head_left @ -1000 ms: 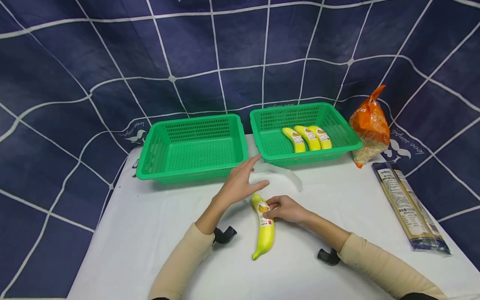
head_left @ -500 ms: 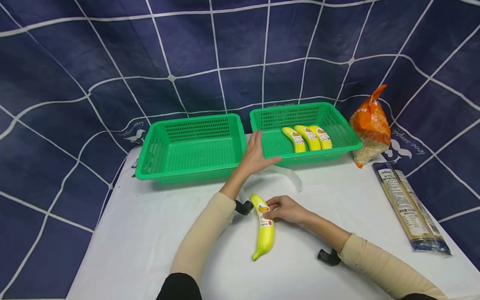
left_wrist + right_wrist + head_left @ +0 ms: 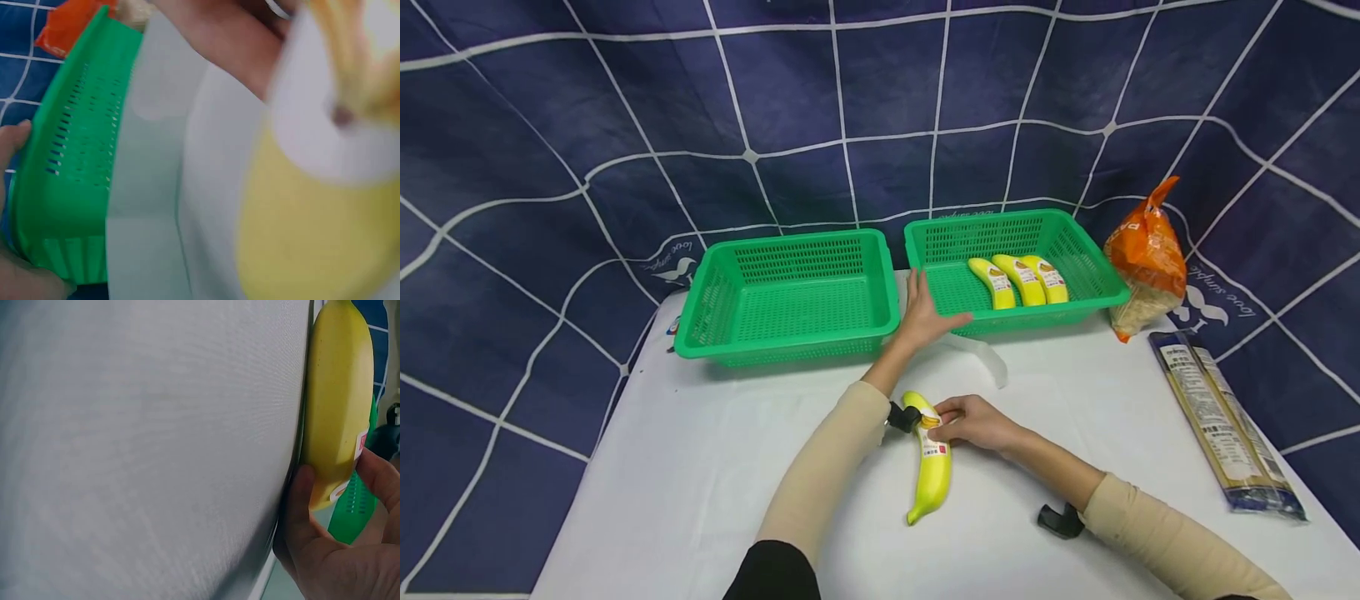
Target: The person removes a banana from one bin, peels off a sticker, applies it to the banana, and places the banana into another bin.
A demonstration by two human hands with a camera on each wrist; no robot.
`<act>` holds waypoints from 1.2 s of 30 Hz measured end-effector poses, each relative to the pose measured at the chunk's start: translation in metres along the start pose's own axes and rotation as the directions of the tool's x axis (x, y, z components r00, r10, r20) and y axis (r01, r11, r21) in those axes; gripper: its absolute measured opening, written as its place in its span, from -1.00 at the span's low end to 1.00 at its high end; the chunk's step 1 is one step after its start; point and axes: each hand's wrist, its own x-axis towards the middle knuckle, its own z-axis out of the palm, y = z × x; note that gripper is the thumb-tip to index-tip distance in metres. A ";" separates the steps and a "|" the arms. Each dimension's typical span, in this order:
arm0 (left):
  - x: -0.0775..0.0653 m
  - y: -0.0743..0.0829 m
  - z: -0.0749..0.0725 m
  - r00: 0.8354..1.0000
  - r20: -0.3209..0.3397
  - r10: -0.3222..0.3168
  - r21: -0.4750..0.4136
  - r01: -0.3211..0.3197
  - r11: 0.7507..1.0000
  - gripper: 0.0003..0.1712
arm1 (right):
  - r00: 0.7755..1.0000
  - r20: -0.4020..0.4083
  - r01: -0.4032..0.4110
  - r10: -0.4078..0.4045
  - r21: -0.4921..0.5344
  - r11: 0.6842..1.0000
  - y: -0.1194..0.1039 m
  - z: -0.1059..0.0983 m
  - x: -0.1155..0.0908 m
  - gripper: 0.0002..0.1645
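A yellow banana [image 3: 932, 479] with a white label lies lengthwise on the white table. My right hand [image 3: 976, 423] holds it near its upper end, thumb and fingers on opposite sides, also plain in the right wrist view. Beyond the banana, my left hand [image 3: 922, 321] is stretched out at the near left corner of the right green basket [image 3: 1045, 317]. Its fingers point forward along the basket's end and the thumb spreads to the right. In the left wrist view, the basket's corner shows between finger [image 3: 14, 139] and thumb [image 3: 31, 281]. Several bananas [image 3: 1025, 283] lie inside that basket.
Left of it stands another green basket [image 3: 805, 342]. A translucent strip [image 3: 992, 367] lies in front of the right basket. An orange bag [image 3: 1147, 250] stands at the back right, with a long flat package [image 3: 1225, 425] nearer. A dark gridded curtain [image 3: 790, 108] closes the back.
My left hand has moved forward and right, from above the banana's tip to the right basket's corner. The right hand has kept its hold on the banana without moving.
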 end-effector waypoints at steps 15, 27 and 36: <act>0.001 -0.009 0.005 1.000 -0.015 0.021 -0.032 -0.021 0.999 0.45 | 0.999 -0.030 -0.035 0.035 -0.002 0.999 -0.001 0.002 0.000 -0.32; 0.001 -0.007 0.003 1.000 -0.018 0.011 -0.062 -0.012 0.998 0.44 | 1.000 0.009 -0.029 0.029 -0.033 0.999 -0.010 -0.015 -0.005 -0.36; 0.002 -0.009 0.005 0.999 -0.027 0.018 -0.095 -0.020 0.995 0.43 | 0.998 0.055 -0.011 0.019 -0.134 0.991 -0.037 -0.057 -0.024 -0.28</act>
